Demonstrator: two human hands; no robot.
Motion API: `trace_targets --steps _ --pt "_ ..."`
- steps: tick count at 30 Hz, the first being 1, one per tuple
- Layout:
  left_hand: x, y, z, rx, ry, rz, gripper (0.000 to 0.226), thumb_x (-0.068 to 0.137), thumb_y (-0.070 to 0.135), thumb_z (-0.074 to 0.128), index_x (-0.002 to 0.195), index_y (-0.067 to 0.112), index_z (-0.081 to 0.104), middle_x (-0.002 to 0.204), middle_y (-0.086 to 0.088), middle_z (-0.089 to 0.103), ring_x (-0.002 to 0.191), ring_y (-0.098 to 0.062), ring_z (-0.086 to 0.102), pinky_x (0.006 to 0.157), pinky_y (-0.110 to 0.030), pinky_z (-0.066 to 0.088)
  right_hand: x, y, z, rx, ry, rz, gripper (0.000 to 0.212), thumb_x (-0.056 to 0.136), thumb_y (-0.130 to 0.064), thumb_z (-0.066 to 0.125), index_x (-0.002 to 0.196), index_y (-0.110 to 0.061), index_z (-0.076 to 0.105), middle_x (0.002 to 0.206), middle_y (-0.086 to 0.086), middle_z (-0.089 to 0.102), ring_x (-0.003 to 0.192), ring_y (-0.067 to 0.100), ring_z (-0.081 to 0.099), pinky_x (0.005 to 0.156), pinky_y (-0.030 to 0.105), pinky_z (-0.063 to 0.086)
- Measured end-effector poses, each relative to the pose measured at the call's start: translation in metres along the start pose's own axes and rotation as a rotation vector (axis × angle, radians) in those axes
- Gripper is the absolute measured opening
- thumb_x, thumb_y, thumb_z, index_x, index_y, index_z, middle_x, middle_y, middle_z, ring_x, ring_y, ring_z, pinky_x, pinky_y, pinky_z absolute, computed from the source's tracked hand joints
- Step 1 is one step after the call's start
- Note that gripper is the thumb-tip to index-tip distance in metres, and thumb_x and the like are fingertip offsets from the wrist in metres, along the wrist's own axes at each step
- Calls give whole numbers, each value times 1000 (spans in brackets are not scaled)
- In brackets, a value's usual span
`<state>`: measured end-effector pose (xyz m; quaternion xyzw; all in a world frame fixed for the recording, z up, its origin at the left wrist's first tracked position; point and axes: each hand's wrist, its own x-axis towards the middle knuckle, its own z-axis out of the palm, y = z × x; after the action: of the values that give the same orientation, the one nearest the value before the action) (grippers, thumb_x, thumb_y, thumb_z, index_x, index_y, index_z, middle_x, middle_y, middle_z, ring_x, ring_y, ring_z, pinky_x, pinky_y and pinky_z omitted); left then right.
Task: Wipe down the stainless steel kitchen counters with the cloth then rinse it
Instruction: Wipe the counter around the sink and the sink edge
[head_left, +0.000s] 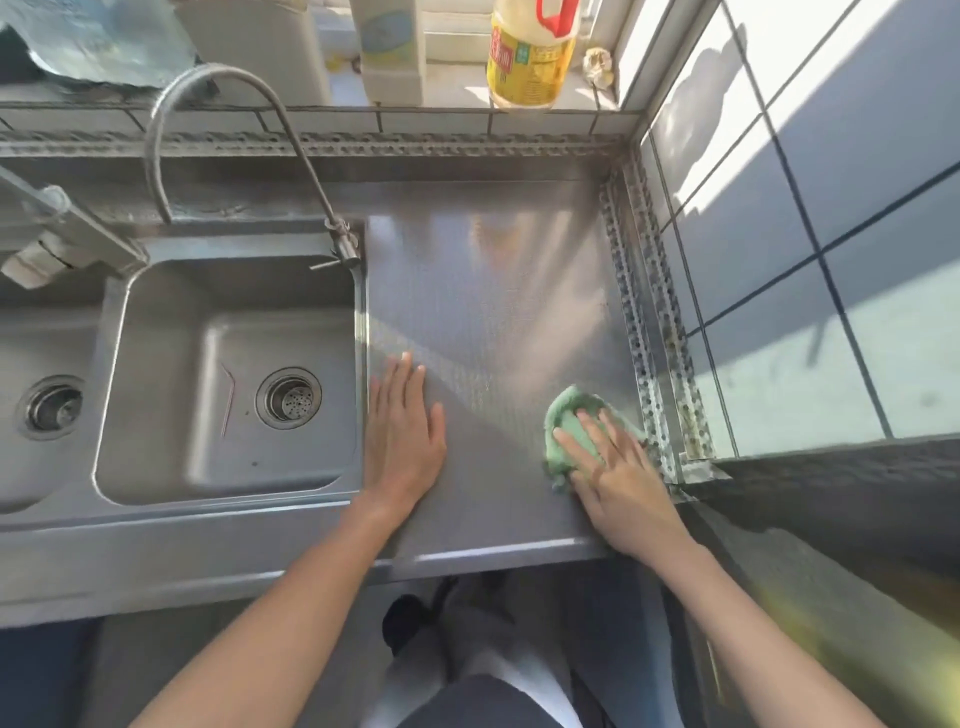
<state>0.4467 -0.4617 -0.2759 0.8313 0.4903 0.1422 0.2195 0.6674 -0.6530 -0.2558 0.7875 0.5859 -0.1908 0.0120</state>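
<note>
Nearest the camera are the person's two forearms, reaching out over the near edge of the surface (483, 291). Going left to right from there: the sink (228, 374) sits at the left with its curved tap (218, 104) arching over it. Just right of the sink's rim, the left hand (402, 421) lies flat on the steel, fingers straight and together, gripping nothing. Farther right, the right hand (618, 478) presses down on the green cloth (571, 421), fingers spread and laid across it rather than curled round it. The cloth sits at the near right of the surface, close to the perforated strip (649, 322) along the tiled wall (831, 208).

What could go wrong: since the cloth is only pressed flat and not held, a fast stroke could let it slide out from under the fingers or bunch up, leaving streaks unwiped. Working so close to the right edge, it could snag on the perforated strip, or the fingers could scrape it. The left hand, bearing on damp steel right by the sink rim, might slip toward the basin.

The cloth is crumpled into a rough lump. Its longer axis seems to run from near-left to far-right, with the bunched end pointing away toward the far right corner.
</note>
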Motion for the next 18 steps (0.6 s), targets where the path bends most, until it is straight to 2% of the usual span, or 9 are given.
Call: trace_targets --steps 2,3,6,7,8,10,13,16,18 --pt "-36 1 1 -14 -33 74 53 106 17 53 155 0 44 170 -15 33 162 -28 22 134 -46 11 25 -1 -8 63 47 175 57 107 -41 31 159 -43 9 172 -2 2 156 19 -15 128 44 -5" --pt "-55 0 2 -11 -44 106 53 106 18 52 156 1 43 171 -14 32 163 -26 21 134 -46 13 43 -7 -11 84 81 240 56 107 -42 28 160 -42 8 172 0 -1 156 21 -15 127 45 -8" --pt "-97 -8 14 40 -52 181 56 106 23 48 158 3 40 172 -12 30 163 -25 18 133 -45 17 102 -43 -17 121 112 381 57 108 -41 30 161 -36 13 171 6 -6 157 32 -12 127 52 -7" --pt "-104 -11 17 63 -45 210 58 106 24 48 159 3 39 172 -12 29 164 -26 18 133 -45 18 115 -60 -17 123 99 377 57 107 -40 31 161 -36 15 171 6 -6 157 33 -11 126 53 -7" --pt "-107 -15 20 83 -32 235 59 105 24 50 159 4 39 172 -12 29 163 -26 19 132 -46 19 121 -79 -14 119 94 315 57 106 -38 32 161 -37 18 172 5 -3 157 33 -9 126 53 -6" --pt "-105 -19 23 105 -6 257 60 103 24 51 159 4 39 172 -12 30 163 -27 20 133 -46 20 111 -107 -4 107 103 67 56 102 -33 36 158 -34 31 171 6 11 158 33 1 127 53 1" --pt "-104 -20 27 98 9 254 62 102 25 49 160 6 37 172 -11 30 163 -25 19 133 -44 19 51 -105 16 92 78 -197 51 103 -29 42 154 -31 42 168 3 24 157 31 11 126 52 11" --pt "-106 -20 27 82 20 251 61 102 26 51 159 7 40 171 -10 32 163 -24 20 133 -43 18 -23 -64 30 11 45 -249 52 103 -34 37 156 -34 38 169 0 23 158 26 10 127 48 14" --pt "-107 -18 24 87 16 232 61 102 27 50 159 7 41 171 -10 32 163 -24 20 134 -41 16 -52 -30 27 0 41 -171 52 104 -33 39 156 -35 37 169 -1 22 158 25 9 126 49 19"
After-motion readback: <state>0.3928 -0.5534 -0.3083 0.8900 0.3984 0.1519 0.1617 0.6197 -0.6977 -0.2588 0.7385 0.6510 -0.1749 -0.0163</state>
